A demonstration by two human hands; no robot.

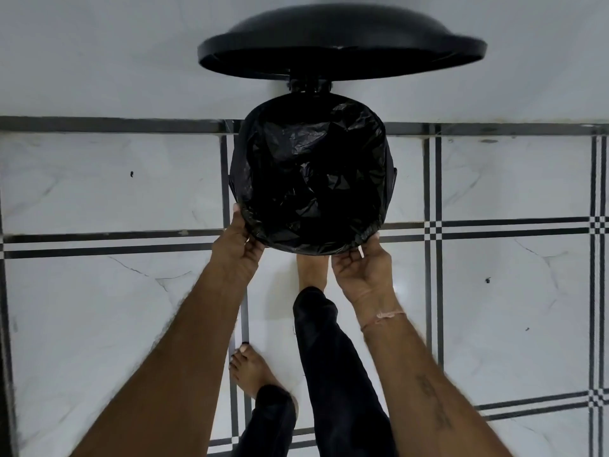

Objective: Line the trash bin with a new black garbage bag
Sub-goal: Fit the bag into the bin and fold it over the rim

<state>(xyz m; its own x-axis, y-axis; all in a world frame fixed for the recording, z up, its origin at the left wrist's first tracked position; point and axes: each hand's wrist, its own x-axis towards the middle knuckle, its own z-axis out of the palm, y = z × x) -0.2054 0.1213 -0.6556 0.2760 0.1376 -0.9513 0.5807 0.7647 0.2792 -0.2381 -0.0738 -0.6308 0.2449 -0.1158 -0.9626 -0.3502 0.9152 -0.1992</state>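
Pinches the black garbage bag [309, 173], already draped into the trash bin [308, 84], at the bin's near rim, with left hand [239, 245] curled on the film near-left and right hand [361, 268] nipping it near-right. Likely risks dragging the far edge off the bin's rim below the raised lid [342, 37] through uneven tugging, or splitting the thin film.

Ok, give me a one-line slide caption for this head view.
Left hand and right hand pinch the bag at its near edge, lid raised behind, a bare foot close by.
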